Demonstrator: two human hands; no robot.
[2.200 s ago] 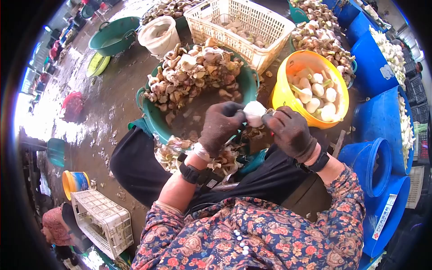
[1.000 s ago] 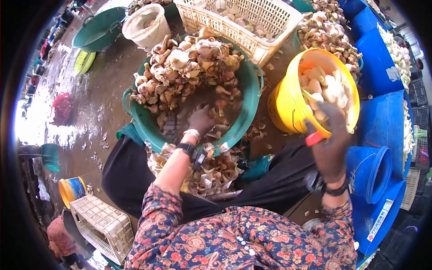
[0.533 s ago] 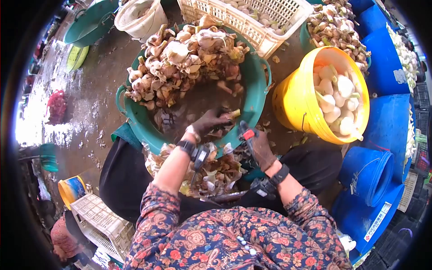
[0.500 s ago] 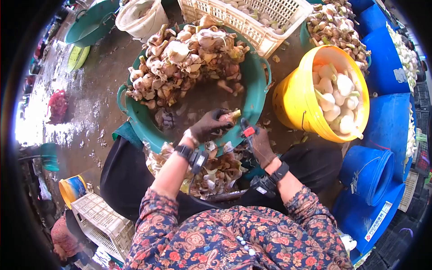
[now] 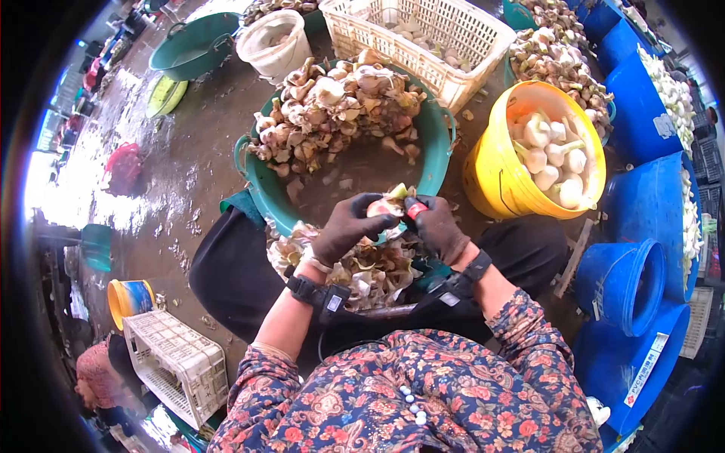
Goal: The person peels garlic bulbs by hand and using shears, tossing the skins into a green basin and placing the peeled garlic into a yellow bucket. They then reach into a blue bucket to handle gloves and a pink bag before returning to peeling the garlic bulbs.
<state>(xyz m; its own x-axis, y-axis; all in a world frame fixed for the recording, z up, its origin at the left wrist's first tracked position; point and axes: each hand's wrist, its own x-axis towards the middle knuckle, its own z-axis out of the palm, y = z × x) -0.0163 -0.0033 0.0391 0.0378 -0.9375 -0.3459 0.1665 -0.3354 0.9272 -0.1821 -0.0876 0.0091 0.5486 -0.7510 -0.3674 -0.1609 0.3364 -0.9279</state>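
Note:
My gloved left hand (image 5: 351, 229) is closed round a garlic bulb (image 5: 387, 207), its stem end pointing up and right. Against that bulb, my gloved right hand (image 5: 439, 229) is wrapped round a small tool with a red part (image 5: 415, 209); the tool's blade is hidden. Both hands are over the near rim of a green tub (image 5: 266, 198), which holds a heap of unpeeled garlic (image 5: 332, 113) at its far side. Below the hands lies a pile of loose garlic skins (image 5: 370, 275).
A yellow bucket (image 5: 483, 177) of peeled garlic stands at the right, beside blue containers (image 5: 615, 283). Beyond the tub are a cream crate (image 5: 423, 41) and a white bucket (image 5: 273, 49). Another crate (image 5: 177, 362) sits lower left, near a person (image 5: 102, 374).
My right hand has come in against the bulb held by my left hand. The bulb is turned more upright. The whole view has shifted, with the tub now further right.

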